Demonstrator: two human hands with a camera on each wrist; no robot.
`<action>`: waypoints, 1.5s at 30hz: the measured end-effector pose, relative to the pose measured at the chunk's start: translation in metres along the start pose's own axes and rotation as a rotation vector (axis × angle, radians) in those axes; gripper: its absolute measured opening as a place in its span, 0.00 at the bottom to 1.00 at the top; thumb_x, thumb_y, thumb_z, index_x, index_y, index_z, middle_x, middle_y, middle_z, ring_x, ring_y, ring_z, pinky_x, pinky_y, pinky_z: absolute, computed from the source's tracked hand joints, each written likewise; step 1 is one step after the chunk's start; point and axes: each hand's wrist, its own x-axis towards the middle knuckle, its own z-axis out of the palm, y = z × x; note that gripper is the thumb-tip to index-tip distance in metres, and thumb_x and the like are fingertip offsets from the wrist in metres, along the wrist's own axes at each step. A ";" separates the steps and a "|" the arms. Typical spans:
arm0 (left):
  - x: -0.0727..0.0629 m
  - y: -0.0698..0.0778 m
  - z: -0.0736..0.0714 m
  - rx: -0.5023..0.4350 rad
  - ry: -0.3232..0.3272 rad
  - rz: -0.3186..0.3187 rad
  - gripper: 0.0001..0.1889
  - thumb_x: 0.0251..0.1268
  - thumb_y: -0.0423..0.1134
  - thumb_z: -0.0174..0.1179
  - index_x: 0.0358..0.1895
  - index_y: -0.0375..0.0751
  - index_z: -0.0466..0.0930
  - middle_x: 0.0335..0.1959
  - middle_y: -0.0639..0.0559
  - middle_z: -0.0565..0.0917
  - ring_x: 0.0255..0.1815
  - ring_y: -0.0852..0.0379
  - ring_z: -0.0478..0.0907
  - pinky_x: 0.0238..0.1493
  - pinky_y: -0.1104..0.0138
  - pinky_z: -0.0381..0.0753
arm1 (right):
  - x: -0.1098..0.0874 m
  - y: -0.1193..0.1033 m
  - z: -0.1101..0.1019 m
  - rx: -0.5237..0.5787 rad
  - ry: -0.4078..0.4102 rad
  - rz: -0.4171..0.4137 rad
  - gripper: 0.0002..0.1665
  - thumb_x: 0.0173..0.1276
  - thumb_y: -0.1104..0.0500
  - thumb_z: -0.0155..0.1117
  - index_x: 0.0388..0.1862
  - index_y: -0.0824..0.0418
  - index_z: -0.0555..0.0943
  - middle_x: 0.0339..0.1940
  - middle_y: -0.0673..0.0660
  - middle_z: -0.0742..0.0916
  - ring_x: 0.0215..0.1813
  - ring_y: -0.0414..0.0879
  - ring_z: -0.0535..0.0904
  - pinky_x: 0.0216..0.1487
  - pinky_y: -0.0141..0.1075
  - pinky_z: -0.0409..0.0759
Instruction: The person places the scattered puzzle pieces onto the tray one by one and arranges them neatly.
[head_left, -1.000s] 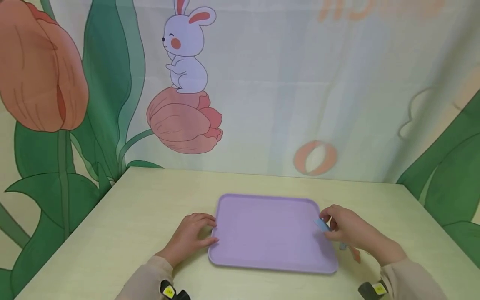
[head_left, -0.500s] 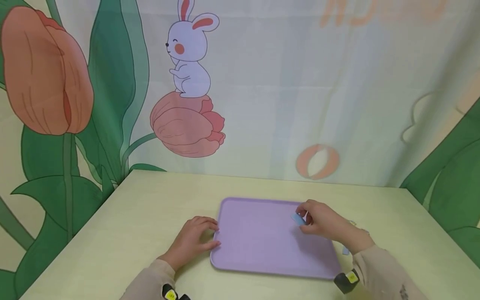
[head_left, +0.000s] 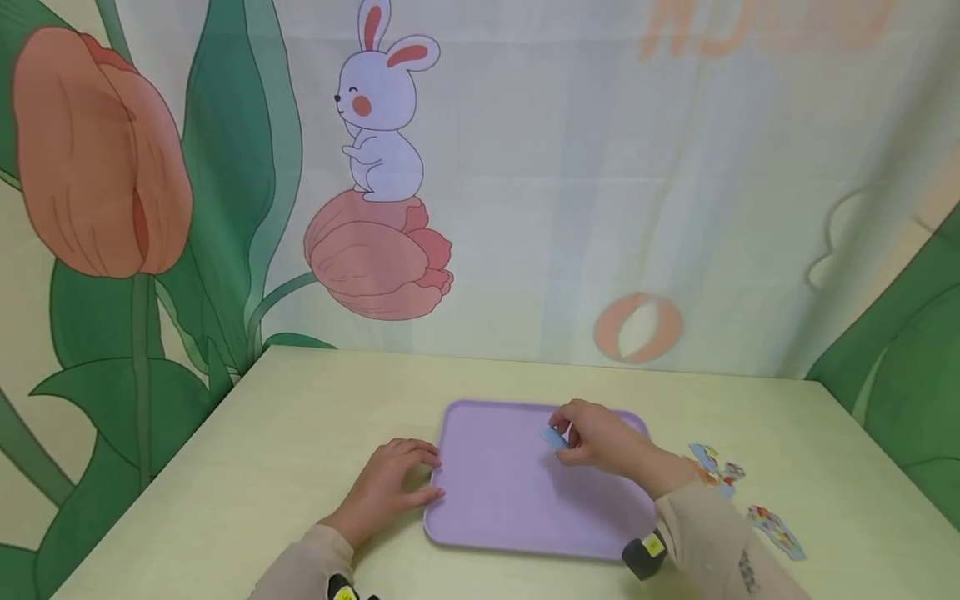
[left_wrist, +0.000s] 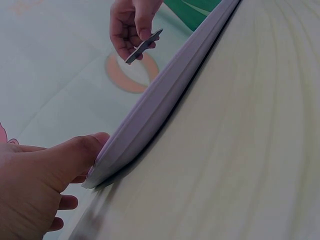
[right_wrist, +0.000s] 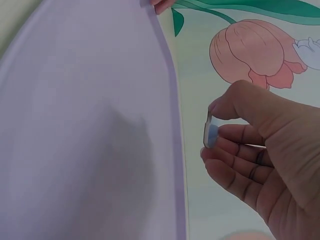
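A light blue puzzle piece (head_left: pixel 553 438) is pinched between the thumb and fingers of my right hand (head_left: pixel 603 440), held above the right half of the purple tray (head_left: pixel 491 492). Its thin edge faces the right wrist view, where the blue side of the puzzle piece (right_wrist: pixel 213 134) shows beside the fingers. My left hand (head_left: pixel 386 483) rests at the tray's left edge, its thumb and fingertips spread along the rim. In the left wrist view the left thumb (left_wrist: pixel 82 150) touches the tray's outer wall (left_wrist: pixel 150 112).
Several colourful puzzle pieces (head_left: pixel 716 471) lie on the pale wooden table (head_left: pixel 345 392) right of the tray, partly behind the right forearm. Closer to the front is another patterned group of pieces (head_left: pixel 776 532). A printed curtain (head_left: pixel 517 183) hangs behind the table.
My right hand has moved left with the puzzle piece, from the tray's right edge to over its inside. The pieces on the right have come into view. My left hand stays at the rim.
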 end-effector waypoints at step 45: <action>0.000 0.002 -0.002 -0.018 -0.003 -0.013 0.15 0.49 0.48 0.72 0.39 0.47 0.83 0.48 0.55 0.84 0.52 0.54 0.77 0.56 0.55 0.73 | 0.031 -0.027 0.046 -0.175 -0.114 0.000 0.25 0.52 0.56 0.73 0.49 0.63 0.80 0.38 0.53 0.81 0.38 0.44 0.78 0.45 0.39 0.80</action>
